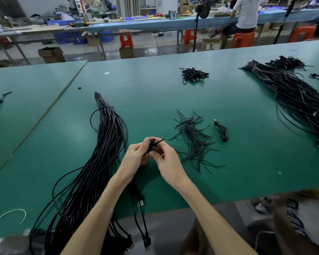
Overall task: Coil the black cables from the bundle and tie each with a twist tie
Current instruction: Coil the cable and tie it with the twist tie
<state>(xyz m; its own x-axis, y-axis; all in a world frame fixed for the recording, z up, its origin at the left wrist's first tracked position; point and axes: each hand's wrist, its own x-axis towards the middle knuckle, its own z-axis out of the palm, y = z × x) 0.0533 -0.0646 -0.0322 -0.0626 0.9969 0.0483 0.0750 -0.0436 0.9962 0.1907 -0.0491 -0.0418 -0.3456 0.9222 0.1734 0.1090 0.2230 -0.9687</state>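
A long bundle of black cables (pixel 107 140) lies on the green table (pixel 228 173), running from far centre-left down past the near edge. My left hand (pixel 136 153) grips a small coiled black cable (pixel 152 145) just above the table. My right hand (pixel 166 157) pinches a black twist tie (pixel 159 141) at that coil; one end of the tie sticks out up and to the right. A loose pile of black twist ties (pixel 193 138) is spread just right of my hands. One tied coil (pixel 222 130) lies beyond the pile.
A second large cable bundle (pixel 291 96) stretches along the right side. Piles of finished coils sit far centre (pixel 193 73) and far right (pixel 285 62). A white tie (pixel 11 215) lies near left. Another person's arm (pixel 291 219) is at the lower right.
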